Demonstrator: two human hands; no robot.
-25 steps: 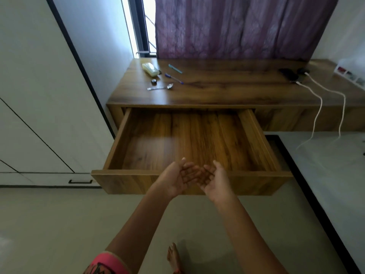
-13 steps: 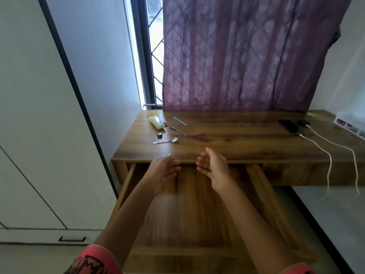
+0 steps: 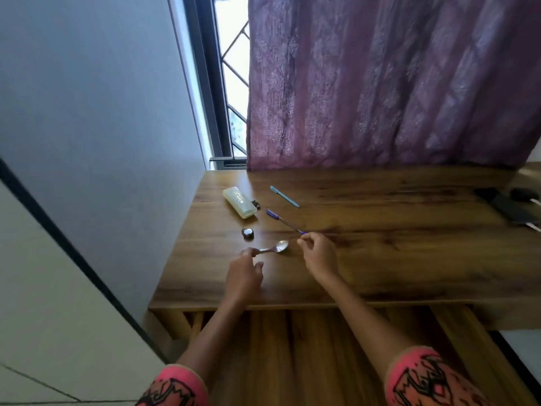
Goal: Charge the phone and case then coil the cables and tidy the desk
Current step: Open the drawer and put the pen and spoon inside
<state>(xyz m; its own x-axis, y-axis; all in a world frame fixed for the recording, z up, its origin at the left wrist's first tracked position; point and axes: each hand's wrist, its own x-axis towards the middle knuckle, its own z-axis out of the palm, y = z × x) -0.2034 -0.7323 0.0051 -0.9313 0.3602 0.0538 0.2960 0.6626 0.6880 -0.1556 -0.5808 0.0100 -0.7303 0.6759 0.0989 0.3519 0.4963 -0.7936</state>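
Both hands are at the loose clutter in the middle of the frame, each taking one item — probably so both can be swept off the desk [image 3: 380, 265] in one go. The left hand [image 3: 244, 276] pinches the handle end of the spoon [image 3: 275, 248] between thumb and fingers, the bowl pointing right and resting on or just above the wood; I cannot tell which. The right hand [image 3: 317, 253] closes its fingertips on the near end of the purple pen [image 3: 282, 220], whose capped end lies up and to the left, apparently on the desktop.

The open drawer [image 3: 307, 356] sits at the bottom of the frame directly under the arms — a likely destination for these small things, judging by the tidying part of the task.

Untouched above the hands lie the yellowish case [image 3: 239, 202], a small round dark object [image 3: 248, 233] that I cannot identify, and a teal pen [image 3: 284, 196].

The phone [image 3: 510, 205] lies at the right edge of the frame, dark and partly cut off, with another dark lump beside it. A white cable [image 3: 534, 227] end shows just below it, but whether it is plugged in is too small and blurred to say.
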